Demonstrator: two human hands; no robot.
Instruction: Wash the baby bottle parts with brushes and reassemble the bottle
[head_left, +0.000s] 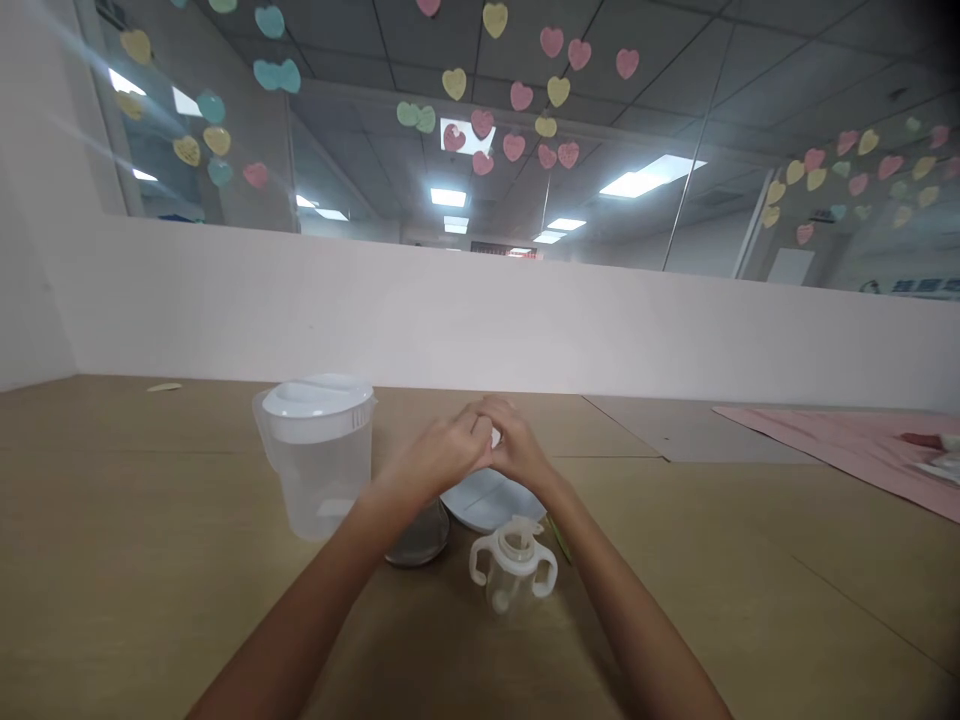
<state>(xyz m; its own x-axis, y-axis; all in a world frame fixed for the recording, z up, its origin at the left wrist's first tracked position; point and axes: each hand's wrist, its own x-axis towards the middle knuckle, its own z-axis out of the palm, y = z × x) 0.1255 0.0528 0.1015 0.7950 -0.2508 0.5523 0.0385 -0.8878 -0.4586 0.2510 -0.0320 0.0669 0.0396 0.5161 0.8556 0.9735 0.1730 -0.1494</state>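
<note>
My left hand [448, 452] and my right hand [516, 440] meet above a white plate [487, 502], both closed with fingers bent together. Between them shows a bit of a small white thing [495, 437]; the fingers cover most of it and its kind is unclear. Below my right hand stands a clear baby bottle [514, 575] with two white handles and no cap on its open top. Partly behind my left forearm is a dark, round, glassy dish or bowl [420, 538]. A thin green-yellow item [559, 540] lies by my right forearm, partly hidden.
A translucent pitcher with a white lid [319, 455] stands to the left. Far left lies a small pale strip [165, 387]. A pink cloth [840, 440] with a red and white item covers the right back. Behind the wooden table [187, 600] rises a white wall [450, 320] below windows.
</note>
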